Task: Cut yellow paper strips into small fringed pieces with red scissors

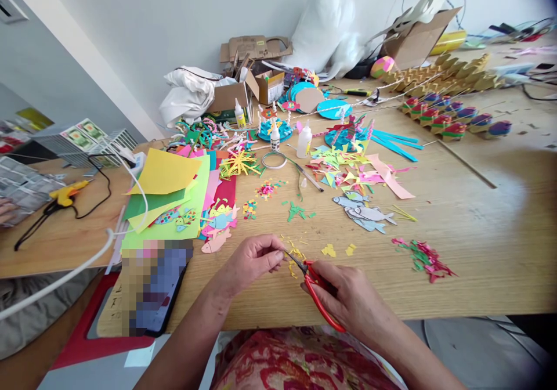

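Right hand (350,291) is gripping red-handled scissors (308,269), lower centre, left hand (256,260) is pinching by blade tips, any held piece indiscernible, yellow scraps (329,251) are lying nearby on bench (261,309)

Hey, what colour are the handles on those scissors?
The handles are red, clearest in the head view.

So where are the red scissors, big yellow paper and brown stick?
Red scissors (307,269): head view, where blades meet handles.
Big yellow paper (167,171): head view, middle of sheet.
Brown stick (467,164): head view, halfway along.
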Demonstrator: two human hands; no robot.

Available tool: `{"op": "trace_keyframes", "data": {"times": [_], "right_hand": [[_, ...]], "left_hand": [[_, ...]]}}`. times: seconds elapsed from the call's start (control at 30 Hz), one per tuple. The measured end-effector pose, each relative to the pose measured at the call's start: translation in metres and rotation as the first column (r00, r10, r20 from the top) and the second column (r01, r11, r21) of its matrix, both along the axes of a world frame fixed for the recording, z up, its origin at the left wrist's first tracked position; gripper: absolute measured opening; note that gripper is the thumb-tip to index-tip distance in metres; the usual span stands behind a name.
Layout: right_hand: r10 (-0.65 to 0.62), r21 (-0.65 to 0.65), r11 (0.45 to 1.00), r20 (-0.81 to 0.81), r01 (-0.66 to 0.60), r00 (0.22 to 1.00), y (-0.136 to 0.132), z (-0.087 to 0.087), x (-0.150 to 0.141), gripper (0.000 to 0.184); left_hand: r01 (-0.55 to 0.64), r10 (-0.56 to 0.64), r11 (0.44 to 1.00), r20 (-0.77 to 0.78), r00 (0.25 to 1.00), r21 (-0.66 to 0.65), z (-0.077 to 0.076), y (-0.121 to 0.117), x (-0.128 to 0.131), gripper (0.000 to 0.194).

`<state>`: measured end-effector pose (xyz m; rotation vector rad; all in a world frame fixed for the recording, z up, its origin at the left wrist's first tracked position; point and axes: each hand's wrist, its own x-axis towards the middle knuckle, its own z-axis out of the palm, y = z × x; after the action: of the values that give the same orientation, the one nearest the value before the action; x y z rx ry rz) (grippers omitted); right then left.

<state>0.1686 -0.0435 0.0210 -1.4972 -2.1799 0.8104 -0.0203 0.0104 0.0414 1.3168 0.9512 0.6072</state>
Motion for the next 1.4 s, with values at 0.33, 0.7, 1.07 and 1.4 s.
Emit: {"op": "trace_keyframes", "data": {"times": [0.33, 0.7, 1.07, 1.4], "right_hand": [[0.009, -0.034, 0.999, 0.087, -0.006, 0.996, 0.001, -0.002, 0.004, 0.03], [0.025, -0.015, 1.0, 0.261, -0.022, 0.965, 0.003, -0.01, 0.007, 0.023], [0.032, -0.047, 0.999, 0.321, -0.018, 0.947, 0.003, -0.011, 0.008, 0.022], [0.101, -0.083, 0.994, 0.361, -0.076, 0.927, -0.009, -0.003, 0.022, 0.024]], "left_hand": [[0.037, -0.025, 0.996, -0.135, 0.991, 0.083, -0.002, 0.004, -0.009, 0.013], [0.389, 0.261, 0.782, -0.822, 0.505, 0.487, -0.003, 0.078, -0.042, 0.023], [0.437, 0.275, 0.772, -0.863, 0.424, 0.461, -0.018, 0.1, -0.043, 0.022], [0.662, -0.107, 0.571, -0.756, 0.646, 0.485, -0.014, 0.058, 0.025, 0.017]]}}
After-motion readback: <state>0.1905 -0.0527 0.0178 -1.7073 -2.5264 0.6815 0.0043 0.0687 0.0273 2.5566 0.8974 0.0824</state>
